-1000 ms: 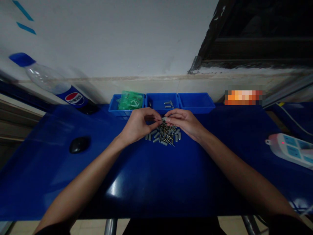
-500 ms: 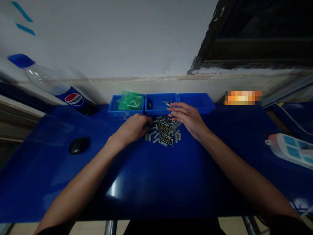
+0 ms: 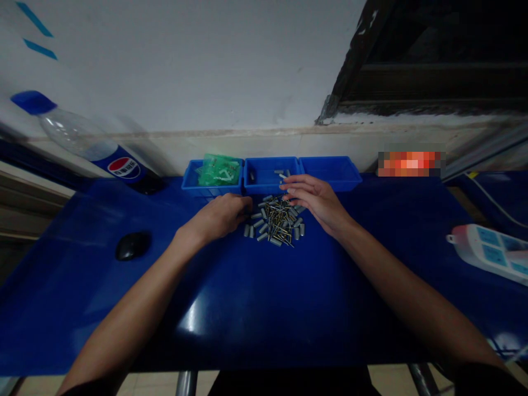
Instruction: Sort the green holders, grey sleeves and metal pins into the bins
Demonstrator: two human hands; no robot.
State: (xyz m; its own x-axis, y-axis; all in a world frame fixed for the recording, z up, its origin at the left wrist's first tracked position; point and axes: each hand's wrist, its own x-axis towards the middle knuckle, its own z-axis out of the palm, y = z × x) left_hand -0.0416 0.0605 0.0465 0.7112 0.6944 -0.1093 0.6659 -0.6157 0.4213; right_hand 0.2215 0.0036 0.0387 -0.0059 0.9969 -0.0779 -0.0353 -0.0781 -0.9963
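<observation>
A pile of grey cylinders and thin brass-and-silver pins [image 3: 281,223] lies on the blue table [image 3: 264,297]. At the pile's left edge is my left hand [image 3: 225,215], its fingers curled closed; whatever they may hold is hidden. My right hand [image 3: 315,199] reaches over the far right side of the pile, fingers stretched out and apart. Its upper fingertips are by the front of the middle blue bin [image 3: 258,184]. A pale small cylinder [image 3: 282,176] shows right beside them. A few more grey cylinders [image 3: 279,171] lie inside that bin.
The left blue bin [image 3: 192,181] holds a green plastic bag [image 3: 220,169]. The right blue bin [image 3: 336,170] adjoins the middle one. A cola bottle [image 3: 124,165] and a black mouse [image 3: 132,246] are on the left. A white power strip [image 3: 482,247] is at right.
My left hand has drawn slightly left, away from the pile. My right hand has shifted slightly left and down. The pile looks the same.
</observation>
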